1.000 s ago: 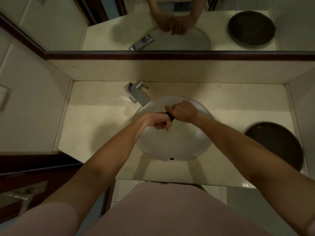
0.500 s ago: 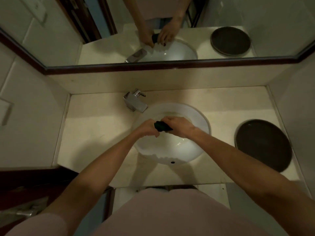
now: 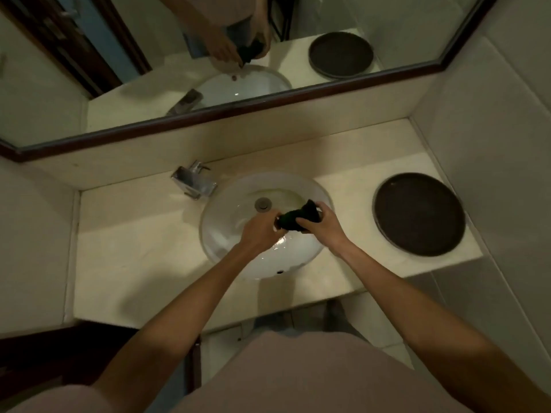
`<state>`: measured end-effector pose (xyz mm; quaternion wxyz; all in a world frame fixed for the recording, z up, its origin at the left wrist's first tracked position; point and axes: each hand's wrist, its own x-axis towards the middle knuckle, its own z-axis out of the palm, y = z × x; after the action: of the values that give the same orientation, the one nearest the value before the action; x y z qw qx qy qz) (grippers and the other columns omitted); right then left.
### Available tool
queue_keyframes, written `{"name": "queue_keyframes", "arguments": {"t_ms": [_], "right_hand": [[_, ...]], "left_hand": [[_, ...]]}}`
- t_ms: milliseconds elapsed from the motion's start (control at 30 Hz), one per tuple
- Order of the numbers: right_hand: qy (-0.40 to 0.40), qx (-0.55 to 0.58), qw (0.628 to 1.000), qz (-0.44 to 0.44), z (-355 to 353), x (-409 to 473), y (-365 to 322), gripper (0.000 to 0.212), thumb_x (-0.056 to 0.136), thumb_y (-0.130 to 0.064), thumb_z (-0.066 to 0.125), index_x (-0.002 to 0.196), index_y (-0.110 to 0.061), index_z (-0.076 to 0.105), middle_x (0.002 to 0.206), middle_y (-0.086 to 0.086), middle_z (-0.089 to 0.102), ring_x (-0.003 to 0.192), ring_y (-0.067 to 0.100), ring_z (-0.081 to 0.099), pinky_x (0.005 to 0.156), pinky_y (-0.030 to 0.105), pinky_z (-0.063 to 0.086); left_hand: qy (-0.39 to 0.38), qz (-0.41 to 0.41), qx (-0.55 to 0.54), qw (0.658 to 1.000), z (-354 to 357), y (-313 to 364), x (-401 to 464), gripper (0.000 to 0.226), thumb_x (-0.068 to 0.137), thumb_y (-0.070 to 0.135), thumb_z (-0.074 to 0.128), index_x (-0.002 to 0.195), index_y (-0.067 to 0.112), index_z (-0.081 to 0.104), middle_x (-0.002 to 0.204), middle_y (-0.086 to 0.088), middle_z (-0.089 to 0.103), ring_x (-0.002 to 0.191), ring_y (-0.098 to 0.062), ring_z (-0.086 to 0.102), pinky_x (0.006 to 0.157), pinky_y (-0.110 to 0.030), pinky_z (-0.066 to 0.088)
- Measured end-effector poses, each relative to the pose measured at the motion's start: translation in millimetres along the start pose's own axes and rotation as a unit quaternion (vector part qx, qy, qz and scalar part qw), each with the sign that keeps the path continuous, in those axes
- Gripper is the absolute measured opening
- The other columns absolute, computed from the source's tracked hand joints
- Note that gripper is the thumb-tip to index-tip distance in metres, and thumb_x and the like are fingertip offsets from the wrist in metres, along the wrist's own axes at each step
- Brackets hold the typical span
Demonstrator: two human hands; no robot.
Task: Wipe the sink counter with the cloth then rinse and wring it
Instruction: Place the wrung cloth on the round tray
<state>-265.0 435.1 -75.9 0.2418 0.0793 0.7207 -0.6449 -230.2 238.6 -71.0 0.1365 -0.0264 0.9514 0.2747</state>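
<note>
Both hands are clamped on the dark cloth (image 3: 298,219) over the sink (image 3: 226,234), left hand (image 3: 258,231) on one end, right hand (image 3: 323,225) on the other. Faucet (image 3: 195,181) sits up-left of them, and a dark round tray (image 3: 419,214) rests on the surface off to the right.

Both hands (image 3: 298,231) twist dark cloth (image 3: 298,219) over sink (image 3: 220,234).

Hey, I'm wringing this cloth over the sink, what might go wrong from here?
The dark cloth is held by both the left hand and right hand toward the right rim of the sink, so drips may land on the wiped counter. A loose grip could drop it into the basin.
</note>
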Motion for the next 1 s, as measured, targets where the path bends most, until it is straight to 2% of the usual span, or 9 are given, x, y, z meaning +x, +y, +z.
{"name": "queue_keyframes", "arguments": {"t_ms": [100, 200, 267, 333, 400, 533, 733, 900, 1000], "right_hand": [[0.029, 0.09, 0.995, -0.008, -44.8, -18.4, 1.7, 0.049, 0.085, -0.007, 0.081, 0.126, -0.008, 0.056, 0.118, 0.02, 0.068, 0.106, 0.032, 0.071, 0.081, 0.038, 0.064], [0.016, 0.079, 0.997, 0.0, -94.0, -33.5, 7.3, 0.047, 0.088, -0.016, 0.08, 0.129, -0.022, 0.057, 0.126, 0.004, 0.065, 0.11, 0.024, 0.069, 0.088, 0.046, 0.062], [0.01, 0.091, 0.996, 0.013, -130.9, -41.0, 8.1, 0.049, 0.091, -0.012, 0.076, 0.131, -0.027, 0.054, 0.129, 0.001, 0.059, 0.112, 0.024, 0.066, 0.087, 0.05, 0.061], [0.018, 0.091, 0.996, 0.008, -172.8, -43.7, 9.7, 0.052, 0.091, -0.006, 0.074, 0.137, -0.018, 0.052, 0.133, 0.009, 0.059, 0.116, 0.03, 0.064, 0.086, 0.049, 0.062], [0.05, 0.017, 0.999, 0.002, -217.1, -41.2, 14.9, 0.057, 0.09, -0.008, 0.076, 0.141, -0.013, 0.051, 0.135, 0.011, 0.059, 0.122, 0.03, 0.061, 0.093, 0.041, 0.059], [0.108, -0.208, 0.972, -0.011, -293.9, -20.1, 19.6, 0.062, 0.086, -0.019, 0.079, 0.141, -0.02, 0.05, 0.142, 0.007, 0.056, 0.132, 0.029, 0.052, 0.11, 0.045, 0.045], [0.11, -0.376, 0.92, -0.012, -337.0, 37.1, 14.5, 0.067, 0.086, -0.016, 0.077, 0.138, -0.02, 0.035, 0.121, 0.017, 0.064, 0.103, 0.037, 0.066, 0.081, 0.046, 0.058], [0.036, -0.507, 0.859, -0.054, -342.1, 74.0, 38.2, 0.057, 0.091, -0.025, 0.071, 0.142, -0.016, 0.049, 0.136, 0.016, 0.054, 0.121, 0.037, 0.056, 0.099, 0.049, 0.052], [0.047, -0.516, 0.854, -0.047, -339.2, 78.3, 42.4, 0.052, 0.095, -0.026, 0.066, 0.144, -0.013, 0.053, 0.137, 0.017, 0.053, 0.121, 0.037, 0.055, 0.101, 0.047, 0.051]], "left_hand": [[-0.034, 0.006, 0.022, 0.999, 13.1, 47.2, 6.1, 0.037, 0.088, 0.051, 0.066, 0.103, 0.017, 0.068, 0.087, -0.002, 0.07, 0.074, -0.021, 0.065, 0.062, -0.037, 0.052], [-0.019, 0.036, 0.001, 0.999, 40.2, 102.3, 5.5, 0.042, 0.091, 0.053, 0.06, 0.089, 0.012, 0.067, 0.079, -0.005, 0.068, 0.067, -0.023, 0.062, 0.058, -0.04, 0.049], [-0.031, 0.055, 0.001, 0.998, 64.5, 141.1, 5.9, 0.042, 0.094, 0.052, 0.058, 0.086, 0.012, 0.064, 0.077, -0.002, 0.065, 0.066, -0.022, 0.059, 0.053, -0.035, 0.043], [-0.041, 0.058, -0.005, 0.997, 88.4, 177.5, 12.0, 0.04, 0.094, 0.053, 0.057, 0.091, 0.014, 0.064, 0.081, -0.001, 0.067, 0.071, -0.021, 0.062, 0.057, -0.034, 0.045], [-0.062, 0.054, -0.019, 0.996, 109.2, 208.3, 19.1, 0.038, 0.093, 0.052, 0.06, 0.111, 0.019, 0.065, 0.099, -0.001, 0.07, 0.085, -0.021, 0.065, 0.069, -0.034, 0.051], [-0.124, 0.052, 0.035, 0.99, 135.0, 244.9, 34.7, 0.055, 0.097, 0.035, 0.06, 0.147, 0.019, 0.045, 0.14, -0.006, 0.056, 0.123, -0.024, 0.056, 0.099, -0.034, 0.046], [-0.151, 0.093, 0.192, 0.965, 154.1, 257.0, 48.4, 0.059, 0.099, 0.024, 0.05, 0.155, 0.019, 0.031, 0.155, -0.009, 0.038, 0.135, -0.032, 0.044, 0.107, -0.04, 0.039], [-0.177, 0.08, 0.228, 0.954, 170.9, 248.5, 50.5, 0.057, 0.101, 0.023, 0.044, 0.156, 0.014, 0.029, 0.157, -0.011, 0.039, 0.141, -0.031, 0.038, 0.116, -0.038, 0.03], [-0.2, 0.08, 0.26, 0.941, 174.3, 242.0, 49.3, 0.062, 0.103, 0.023, 0.041, 0.159, 0.013, 0.017, 0.162, -0.01, 0.029, 0.148, -0.028, 0.028, 0.119, -0.038, 0.023]]}}
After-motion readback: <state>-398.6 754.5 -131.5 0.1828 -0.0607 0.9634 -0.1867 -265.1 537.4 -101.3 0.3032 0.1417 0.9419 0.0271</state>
